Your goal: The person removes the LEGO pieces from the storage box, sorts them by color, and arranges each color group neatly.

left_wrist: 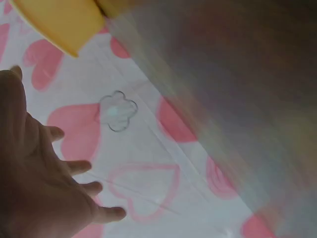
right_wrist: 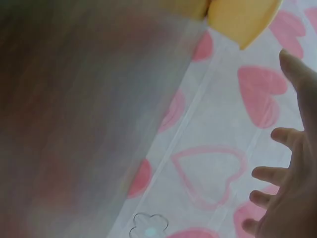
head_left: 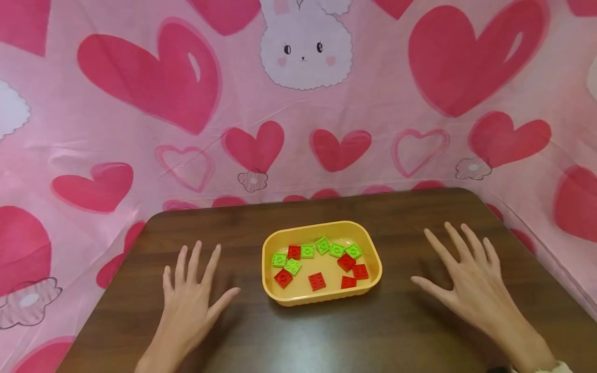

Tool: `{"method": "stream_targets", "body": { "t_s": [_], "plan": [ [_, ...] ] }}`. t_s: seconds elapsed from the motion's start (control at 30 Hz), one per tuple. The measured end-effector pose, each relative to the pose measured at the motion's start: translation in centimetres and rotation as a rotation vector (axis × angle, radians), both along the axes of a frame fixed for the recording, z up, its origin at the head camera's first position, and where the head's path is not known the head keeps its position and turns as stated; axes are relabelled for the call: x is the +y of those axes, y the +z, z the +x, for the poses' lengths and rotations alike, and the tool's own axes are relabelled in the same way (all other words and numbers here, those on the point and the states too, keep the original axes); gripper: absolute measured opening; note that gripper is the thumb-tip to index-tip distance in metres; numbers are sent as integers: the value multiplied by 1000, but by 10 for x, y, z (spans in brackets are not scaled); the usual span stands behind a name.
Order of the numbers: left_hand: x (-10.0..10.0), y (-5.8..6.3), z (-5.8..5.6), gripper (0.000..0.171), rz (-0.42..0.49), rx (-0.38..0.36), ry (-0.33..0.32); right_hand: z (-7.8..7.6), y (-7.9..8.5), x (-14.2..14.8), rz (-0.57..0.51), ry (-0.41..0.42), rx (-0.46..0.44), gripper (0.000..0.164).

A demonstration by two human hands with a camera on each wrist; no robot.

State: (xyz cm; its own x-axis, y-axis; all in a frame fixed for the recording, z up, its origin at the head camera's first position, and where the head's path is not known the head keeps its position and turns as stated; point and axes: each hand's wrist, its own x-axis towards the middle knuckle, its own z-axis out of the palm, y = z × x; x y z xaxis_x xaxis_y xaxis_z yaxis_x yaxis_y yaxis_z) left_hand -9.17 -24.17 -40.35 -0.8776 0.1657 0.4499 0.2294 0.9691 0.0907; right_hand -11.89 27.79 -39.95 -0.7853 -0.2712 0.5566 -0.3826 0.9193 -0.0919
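Note:
A yellow tray [head_left: 322,299] stands mid-table between the two hands. Scattered inside it are several green toy bricks [head_left: 293,267] and several red toy bricks [head_left: 317,281], flat and square with studs. To the left of the tray the left hand [head_left: 188,298] has its fingers spread and holds nothing. On the other side the right hand [head_left: 475,290] is likewise spread, apart from the tray and with nothing in it. In the left wrist view, the tray's wall [left_wrist: 64,25] shows beyond the thumb; the right wrist view has part of the tray [right_wrist: 242,22] at the top.
The dark wooden table [head_left: 326,336] has rounded far corners. Behind and at both sides hangs a pink cloth [head_left: 298,109] printed with hearts, flowers and a white rabbit face. It meets the table's far edge.

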Motion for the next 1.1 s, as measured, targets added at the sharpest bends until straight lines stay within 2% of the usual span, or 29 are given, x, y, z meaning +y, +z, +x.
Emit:
{"method": "stream_targets", "body": {
  "t_s": [0.13,0.33,0.5,0.67,0.77,0.83,0.97,1.1],
  "plan": [
    [11,6,-4,86,33,-87,-35,0,6,-7,-32,59,-6,97],
    [29,12,-15,82,76,-197,-86,-8,25,-19,-31,146,26,82],
    [42,13,-20,77,144,-329,-99,-14,38,-37,-34,205,-8,76],
    [52,13,-24,72,290,-482,-130,-22,42,-63,-10,279,-41,65],
    [55,11,-26,63,385,-532,-189,-26,42,-78,11,325,-66,60],
    [57,10,-28,54,456,-561,-252,-29,42,-88,19,354,-90,58],
    [61,6,-33,39,590,-631,-363,-35,42,-107,18,399,-188,55],
    [63,3,-35,35,683,-690,-400,-46,40,-125,-26,440,-328,45]
  ]
}}
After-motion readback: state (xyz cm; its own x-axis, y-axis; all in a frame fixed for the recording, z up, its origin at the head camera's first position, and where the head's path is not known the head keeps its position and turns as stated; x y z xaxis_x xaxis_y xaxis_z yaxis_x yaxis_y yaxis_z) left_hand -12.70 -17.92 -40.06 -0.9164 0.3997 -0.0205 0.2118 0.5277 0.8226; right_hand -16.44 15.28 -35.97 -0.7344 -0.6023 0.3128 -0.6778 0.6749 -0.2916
